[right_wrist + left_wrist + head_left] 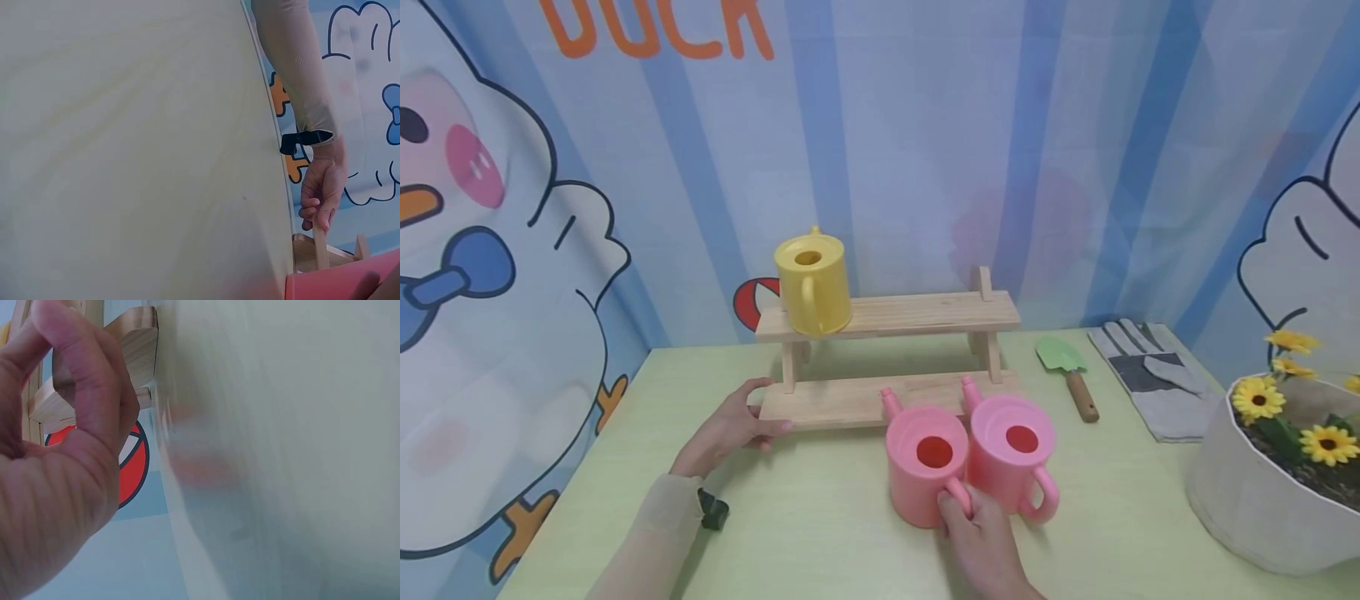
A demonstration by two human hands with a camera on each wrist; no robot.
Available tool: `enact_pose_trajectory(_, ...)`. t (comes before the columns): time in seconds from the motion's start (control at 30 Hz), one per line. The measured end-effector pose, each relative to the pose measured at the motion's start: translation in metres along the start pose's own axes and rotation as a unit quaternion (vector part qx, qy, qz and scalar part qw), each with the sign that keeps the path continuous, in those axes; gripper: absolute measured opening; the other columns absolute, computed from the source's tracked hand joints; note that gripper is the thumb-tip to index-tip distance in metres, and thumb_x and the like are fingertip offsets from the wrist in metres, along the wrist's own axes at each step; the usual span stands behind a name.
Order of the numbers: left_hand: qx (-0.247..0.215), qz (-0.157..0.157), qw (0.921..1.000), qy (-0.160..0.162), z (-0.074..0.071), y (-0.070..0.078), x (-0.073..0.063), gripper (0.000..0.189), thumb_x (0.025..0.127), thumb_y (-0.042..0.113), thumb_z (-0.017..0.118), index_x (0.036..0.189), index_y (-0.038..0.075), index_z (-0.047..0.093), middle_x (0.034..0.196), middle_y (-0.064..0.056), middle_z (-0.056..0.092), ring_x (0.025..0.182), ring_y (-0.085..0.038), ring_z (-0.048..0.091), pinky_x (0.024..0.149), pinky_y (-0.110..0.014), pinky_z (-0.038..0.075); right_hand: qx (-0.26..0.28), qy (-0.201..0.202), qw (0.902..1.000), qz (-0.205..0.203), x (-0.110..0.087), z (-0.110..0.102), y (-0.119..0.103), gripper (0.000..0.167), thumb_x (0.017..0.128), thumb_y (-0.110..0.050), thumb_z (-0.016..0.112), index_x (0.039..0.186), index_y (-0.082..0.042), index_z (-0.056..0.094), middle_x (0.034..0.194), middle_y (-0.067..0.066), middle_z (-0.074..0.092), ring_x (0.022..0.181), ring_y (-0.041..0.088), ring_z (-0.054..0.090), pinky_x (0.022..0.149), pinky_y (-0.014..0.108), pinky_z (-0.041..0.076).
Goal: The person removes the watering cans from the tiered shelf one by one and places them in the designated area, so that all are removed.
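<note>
My right hand [981, 537] holds the handle of the nearer pink plastic watering can [925, 465], which stands on the pale green surface [820, 517], touching its pink twin [1017, 446] in front of the two-tier wooden shelf [880, 350]. My left hand [730, 429] grips the lower board's end, probably steadying it. A yellow watering can [812, 282] sits on top.

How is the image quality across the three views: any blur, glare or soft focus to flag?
Head view: evenly lit, sharp, only soft shadows under the two-tier wooden shelf; no glare. Left wrist view: the pale green table is streaked with motion blur, and the left hand fills the near side. Right wrist view: the table surface is soft and featureless, and the pink plastic watering can is a blurred edge.
</note>
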State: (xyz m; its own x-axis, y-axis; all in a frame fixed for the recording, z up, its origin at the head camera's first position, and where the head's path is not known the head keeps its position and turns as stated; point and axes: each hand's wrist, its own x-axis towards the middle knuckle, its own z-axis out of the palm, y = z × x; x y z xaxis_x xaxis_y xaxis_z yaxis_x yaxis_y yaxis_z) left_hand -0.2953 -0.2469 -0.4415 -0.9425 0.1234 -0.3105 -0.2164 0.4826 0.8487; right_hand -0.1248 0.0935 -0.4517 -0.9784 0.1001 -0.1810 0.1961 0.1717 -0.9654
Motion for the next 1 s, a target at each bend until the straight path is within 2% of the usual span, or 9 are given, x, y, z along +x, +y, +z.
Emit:
enact_pose_trajectory(0.13, 0.0, 0.004, 1.0, -0.002, -0.001, -0.001, 0.0, 0.102, 0.093, 0.024, 0.089, 0.17, 0.01, 0.022, 0.107, -0.013, 0.071, 0.064, -0.014, 0.065, 0.072, -0.027, 0.057, -0.003, 0.007, 0.9998, -0.018, -0.002, -0.002, 0.003, 0.042, 0.11, -0.015, 0.059, 0.073, -0.009, 0.039, 0.071, 0.001, 0.049, 0.073, 0.015, 0.052, 0.07, 0.022, 0.042)
enact_pose_trajectory(0.27, 0.001, 0.007, 1.0, -0.002, 0.0, -0.002, 0.0, 0.102, 0.093, 0.023, 0.089, 0.169, 0.01, 0.023, 0.106, -0.012, 0.071, 0.064, -0.013, 0.065, 0.072, -0.027, 0.057, -0.012, 0.011, 0.9997, -0.016, -0.001, -0.003, 0.003, 0.04, 0.11, -0.016, 0.061, 0.075, -0.008, 0.044, 0.073, 0.002, 0.052, 0.076, 0.016, 0.055, 0.071, 0.022, 0.044)
enact_pose_trajectory(0.47, -0.003, 0.009, 0.9999, -0.005, -0.001, -0.001, -0.001, 0.102, 0.094, 0.022, 0.088, 0.17, 0.01, 0.021, 0.104, -0.011, 0.07, 0.063, -0.013, 0.065, 0.071, -0.027, 0.057, -0.037, 0.014, 0.9992, 0.01, 0.0, -0.008, 0.001, 0.025, 0.107, -0.018, 0.066, 0.086, -0.008, 0.055, 0.079, 0.002, 0.05, 0.087, 0.017, 0.057, 0.074, 0.022, 0.046)
enact_pose_trajectory(0.6, -0.003, 0.013, 0.9999, -0.008, 0.0, 0.001, -0.003, 0.103, 0.095, 0.022, 0.088, 0.171, 0.009, 0.02, 0.103, -0.01, 0.07, 0.063, -0.013, 0.064, 0.07, -0.027, 0.057, -0.054, 0.009, 0.9979, 0.035, 0.0, -0.013, -0.002, 0.023, 0.105, -0.022, 0.07, 0.091, -0.008, 0.058, 0.084, 0.003, 0.053, 0.089, 0.018, 0.057, 0.075, 0.025, 0.046)
enact_pose_trajectory(0.8, 0.0, 0.006, 1.0, -0.004, 0.001, 0.003, -0.004, 0.102, 0.095, 0.023, 0.088, 0.17, 0.01, 0.021, 0.105, -0.011, 0.07, 0.063, -0.013, 0.065, 0.072, -0.027, 0.057, -0.065, 0.009, 0.996, 0.061, -0.001, -0.017, -0.007, 0.02, 0.102, -0.023, 0.075, 0.106, -0.008, 0.062, 0.107, 0.005, 0.064, 0.105, 0.021, 0.06, 0.089, 0.032, 0.052)
enact_pose_trajectory(0.9, 0.003, 0.0, 1.0, 0.0, 0.001, 0.002, -0.003, 0.101, 0.094, 0.025, 0.089, 0.17, 0.011, 0.023, 0.105, -0.011, 0.07, 0.064, -0.013, 0.066, 0.072, -0.027, 0.057, -0.067, 0.013, 0.9962, 0.054, -0.003, -0.018, -0.009, 0.024, 0.102, -0.02, 0.076, 0.115, -0.007, 0.061, 0.12, 0.009, 0.066, 0.113, 0.024, 0.06, 0.098, 0.037, 0.055)
enact_pose_trajectory(1.0, 0.006, 0.002, 1.0, 0.0, 0.0, 0.0, -0.002, 0.102, 0.093, 0.026, 0.089, 0.17, 0.011, 0.023, 0.105, -0.011, 0.07, 0.064, -0.013, 0.066, 0.073, -0.027, 0.057, -0.066, 0.022, 0.9964, 0.049, -0.004, -0.018, -0.011, 0.031, 0.1, -0.017, 0.078, 0.122, -0.008, 0.057, 0.126, 0.01, 0.065, 0.115, 0.025, 0.06, 0.102, 0.038, 0.056)
